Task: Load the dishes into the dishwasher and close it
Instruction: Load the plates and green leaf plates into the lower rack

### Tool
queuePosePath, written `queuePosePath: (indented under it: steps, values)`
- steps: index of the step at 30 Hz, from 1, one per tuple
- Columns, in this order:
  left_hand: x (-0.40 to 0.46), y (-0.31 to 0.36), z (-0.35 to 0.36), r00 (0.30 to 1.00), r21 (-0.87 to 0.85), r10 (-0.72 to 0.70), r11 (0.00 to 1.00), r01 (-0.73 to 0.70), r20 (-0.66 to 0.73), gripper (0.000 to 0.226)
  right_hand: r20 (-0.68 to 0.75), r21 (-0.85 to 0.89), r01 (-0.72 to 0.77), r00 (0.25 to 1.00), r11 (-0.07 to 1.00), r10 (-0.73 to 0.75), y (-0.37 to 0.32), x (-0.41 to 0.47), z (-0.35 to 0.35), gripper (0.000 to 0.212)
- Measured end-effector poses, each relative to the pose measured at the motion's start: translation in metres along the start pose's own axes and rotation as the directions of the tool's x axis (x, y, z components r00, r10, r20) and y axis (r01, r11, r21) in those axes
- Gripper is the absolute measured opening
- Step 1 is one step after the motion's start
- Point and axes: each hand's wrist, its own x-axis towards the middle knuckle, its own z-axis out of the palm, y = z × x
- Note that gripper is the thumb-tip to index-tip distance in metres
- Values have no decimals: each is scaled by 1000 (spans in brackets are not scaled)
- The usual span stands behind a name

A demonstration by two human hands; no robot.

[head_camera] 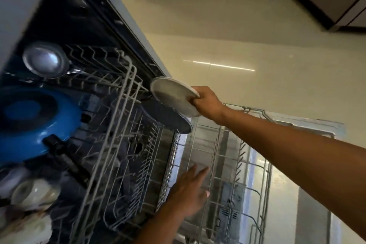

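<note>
— white plate (pixel 174 96), that's what the fingers of the right hand (pixel 208 103) are pinching, by its rim, thumb on top.

— where is it, exactly?

— held tilted in the air, just above a dark plate (pixel 168 119) that stands at the far end of the lower rack (pixel 227 164). that rack is pulled out over the open dishwasher door (pixel 309 204).

— and the left hand (pixel 188 194)?

— fingers straight and spread, gripping nothing, hovering over the near part of the lower rack. i can't tell if it touches the wires.

— anything loaded already?

— the upper rack (pixel 111 125) has a blue pan (pixel 35 123) with a black handle, a steel bowl (pixel 44 60) behind it, and a pale cup (pixel 34 194) nearer us. beige floor tiles (pixel 257 45) beyond.
</note>
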Motion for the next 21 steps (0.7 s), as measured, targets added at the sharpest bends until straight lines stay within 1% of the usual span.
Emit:
queuePosePath:
  steps: [2, 3, 6, 10, 13, 16, 19, 21]
  values:
    - [12, -2, 9, 1000, 18, 1, 1000, -1, 2, 75, 31, -27, 9, 999, 1000, -8, 7, 11, 10, 44]
    - [15, -3, 12, 1000, 36, 7, 999, -7, -8, 73, 43, -36, 17, 999, 999, -16, 10, 16, 15, 45]
    - [24, -5, 22, 999, 69, 27, 997, -26, -17, 66, 82, -47, 52, 995, 998, -48, 20, 29, 29, 39]
    - [20, -5, 31, 999, 73, 21, 997, -23, 36, 59, 146, -71, 54, 988, 996, -43, 30, 35, 43, 39]
    - [17, -3, 32, 998, 49, -8, 999, 5, 65, 50, 201, -115, 27, 980, 993, -4, 37, 39, 48, 30]
    - [15, 0, 31, 997, 7, -40, 999, 40, 69, 48, 259, -109, -39, 963, 993, 67, 40, 43, 47, 26]
    - [12, 2, 26, 995, -58, -62, 996, 67, 83, 52, 238, -112, -62, 967, 992, 88, 36, 43, 39, 24]
    - [9, 5, 18, 993, -115, -86, 989, 96, 87, 55, 208, -105, -81, 973, 991, 102, 29, 39, 31, 29]
